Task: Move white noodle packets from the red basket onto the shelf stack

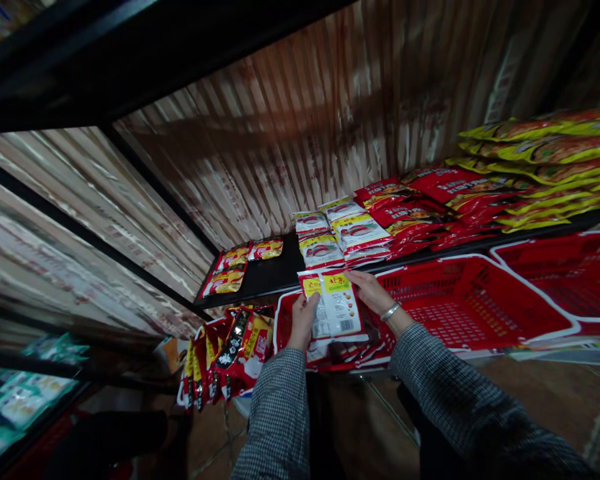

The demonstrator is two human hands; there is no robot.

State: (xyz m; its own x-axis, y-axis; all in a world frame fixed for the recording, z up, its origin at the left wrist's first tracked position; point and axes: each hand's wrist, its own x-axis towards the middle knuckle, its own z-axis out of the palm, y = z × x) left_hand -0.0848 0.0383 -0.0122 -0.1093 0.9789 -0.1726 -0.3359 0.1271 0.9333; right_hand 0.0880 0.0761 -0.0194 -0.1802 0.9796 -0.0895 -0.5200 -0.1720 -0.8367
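Observation:
My left hand (303,321) and my right hand (371,292) together hold a small stack of white and yellow food packets (336,308) over a red plastic basket (460,303). The left hand grips the stack's left edge. The right hand's fingers close on its upper right corner; a silver bangle sits on that wrist. Just beyond, on the black shelf (273,273), lie more of the same white and yellow packets (345,233) in short piles.
Red packets (420,207) and yellow-edged packets (545,157) are stacked on the shelf to the right. Small red and yellow packets (237,267) lie at its left. A second red basket (565,267) stands at the right. Red bags (227,350) fill a container lower left. Striped boards back the shelves.

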